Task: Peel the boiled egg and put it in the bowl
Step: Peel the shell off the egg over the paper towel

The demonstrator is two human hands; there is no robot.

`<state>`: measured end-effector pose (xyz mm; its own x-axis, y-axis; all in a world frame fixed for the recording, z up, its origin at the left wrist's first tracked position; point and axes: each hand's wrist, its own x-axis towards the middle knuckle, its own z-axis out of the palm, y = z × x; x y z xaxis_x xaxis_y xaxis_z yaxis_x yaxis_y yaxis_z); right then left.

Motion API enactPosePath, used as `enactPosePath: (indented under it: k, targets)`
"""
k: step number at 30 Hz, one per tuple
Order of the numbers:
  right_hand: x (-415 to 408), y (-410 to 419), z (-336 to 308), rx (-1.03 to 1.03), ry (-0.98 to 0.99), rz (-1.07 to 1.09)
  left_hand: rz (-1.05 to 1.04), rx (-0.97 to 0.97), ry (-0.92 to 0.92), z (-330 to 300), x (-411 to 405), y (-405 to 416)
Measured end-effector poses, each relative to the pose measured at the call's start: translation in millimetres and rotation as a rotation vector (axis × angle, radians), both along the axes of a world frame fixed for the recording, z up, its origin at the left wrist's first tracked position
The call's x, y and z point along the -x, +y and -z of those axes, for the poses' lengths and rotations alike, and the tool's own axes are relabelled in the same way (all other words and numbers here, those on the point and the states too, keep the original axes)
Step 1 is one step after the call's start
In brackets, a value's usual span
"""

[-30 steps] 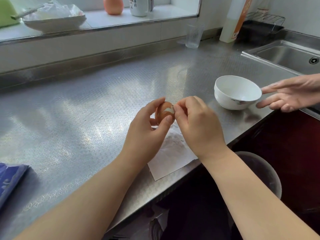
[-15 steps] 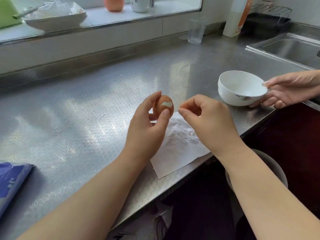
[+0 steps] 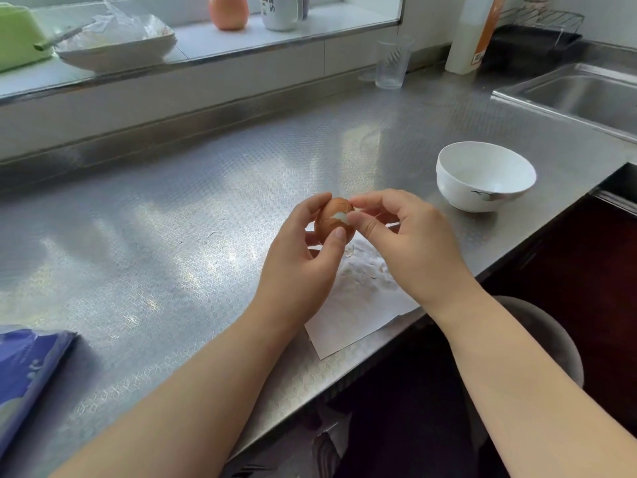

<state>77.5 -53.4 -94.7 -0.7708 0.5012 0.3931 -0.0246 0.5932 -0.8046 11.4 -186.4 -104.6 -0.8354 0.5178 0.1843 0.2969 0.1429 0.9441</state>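
Observation:
A brown boiled egg (image 3: 331,219) with cracked shell and a small bare white patch is held above the steel counter. My left hand (image 3: 303,260) grips it from the left between thumb and fingers. My right hand (image 3: 410,243) pinches the shell at the egg's upper right edge with thumb and forefinger. A white bowl (image 3: 482,175) stands empty on the counter to the right, well apart from both hands. Under the hands lies a white paper sheet (image 3: 355,312) with small shell bits on it.
A sink (image 3: 579,94) is at the far right. A clear glass (image 3: 391,63) stands at the back. On the window ledge sit a white dish (image 3: 113,46), an orange egg-shaped object (image 3: 228,10) and a mug. A blue packet (image 3: 27,370) lies at the left edge.
My right hand came back to the egg and pinches its shell again. Another person's hand that touched the bowl at the right is gone from view. The camera view shifted slightly.

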Motion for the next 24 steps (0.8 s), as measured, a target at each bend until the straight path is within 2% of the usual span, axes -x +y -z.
enactPosePath:
  k: [5, 13, 20, 24]
  targets:
    - [0.1, -0.5, 2.3, 0.004, 0.023, 0.001, 0.025, 0.021, 0.011, -0.6, 0.1, -0.8]
    - [-2.6, 2.1, -0.9, -0.215, 0.059, 0.032, 0.062, 0.046, 0.034, -2.2, -1.5, -1.2]
    - [-3.7, -1.5, 2.3, -0.566, 0.107, 0.120, 0.063, 0.062, 0.025, -2.2, -2.9, -0.3]
    - [-1.8, -5.9, 6.1, -0.534, 0.117, 0.138, 0.069, 0.063, 0.025, -1.8, -4.6, -0.1]
